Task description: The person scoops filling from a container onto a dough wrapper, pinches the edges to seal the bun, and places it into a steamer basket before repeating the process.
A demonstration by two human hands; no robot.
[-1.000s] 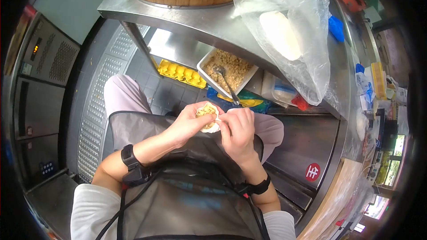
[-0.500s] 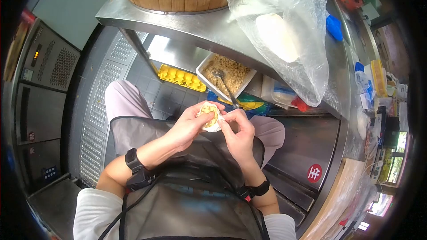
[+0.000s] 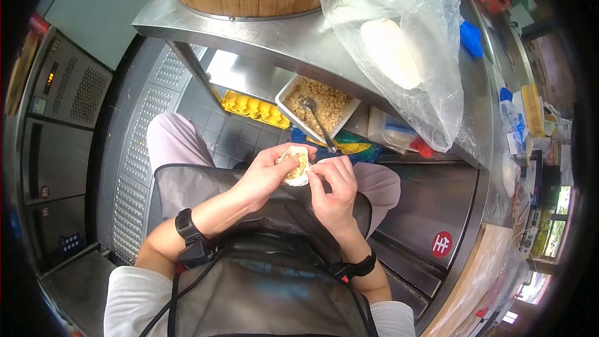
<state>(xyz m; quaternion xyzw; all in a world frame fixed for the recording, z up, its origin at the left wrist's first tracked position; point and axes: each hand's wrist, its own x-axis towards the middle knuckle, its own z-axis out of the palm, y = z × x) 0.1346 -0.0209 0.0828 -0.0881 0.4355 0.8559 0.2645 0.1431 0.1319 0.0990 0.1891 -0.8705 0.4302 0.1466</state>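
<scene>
A small round dough wrapper with crumbly yellowish filling makes up a filled bun [image 3: 297, 170], its top still showing the filling. My left hand [image 3: 271, 178] cups this bun from the left, with the thumb laid over the filling. On the bun's right edge, my right hand [image 3: 334, 188] pinches the dough rim between thumb and fingers. Beyond my hands, a white tub [image 3: 284, 101] holds more of the same crumbly filling, and a metal spoon [image 3: 319, 123] rests in it with its handle over the near rim.
A bamboo steamer [image 3: 249, 4] stands on the steel table [image 3: 262, 34] ahead. A clear plastic bag [image 3: 430, 56] with pale dough inside hangs over the table's edge. Below are a yellow egg tray [image 3: 254, 110] and plastic packets. Steel cabinets [image 3: 53, 143] line the left.
My right hand has shifted slightly, its fingers opening a little outward at the bun's rim. The left hand keeps its hold on the bun.
</scene>
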